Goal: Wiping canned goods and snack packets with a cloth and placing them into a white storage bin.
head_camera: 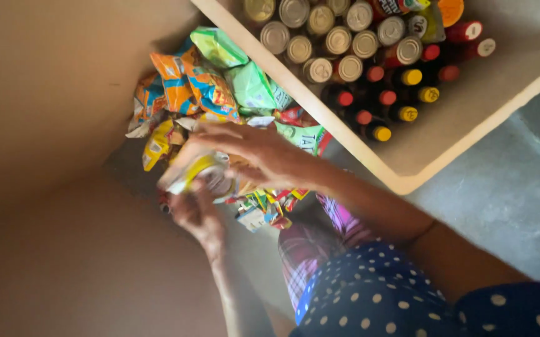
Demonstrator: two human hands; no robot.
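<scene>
Shelf: a pale board shelf (420,163) runs across the upper right, its front edge slanting down to a rounded corner.
Cans: silver-topped tins (320,39) stand packed in rows at the back of the shelf.
Bottles: dark bottles with red and yellow caps (382,100) crowd just in front of the tins, touching one another.
Snack packets: orange, green and yellow foil packets (207,81) lie heaped beside the shelf's edge, against a plain tan wall (51,93).
Small sachets: a loose cluster of little coloured sachets (263,209) sits below the hands, partly hidden by them.
Floor: grey concrete (507,200) shows at right.
Clothing: a dark blue polka-dot garment (376,293) and a pink plaid cloth (310,249) fill the bottom.
Held thing: a yellow-and-white packet (198,173), blurred, sits between both hands at the foot of the heap.
Left hand: the left hand (198,215) cups the packet from beneath, fingers curled round it.
Right hand: the right hand (257,153) lies over the packet's top, fingers spread and resting on it.
</scene>
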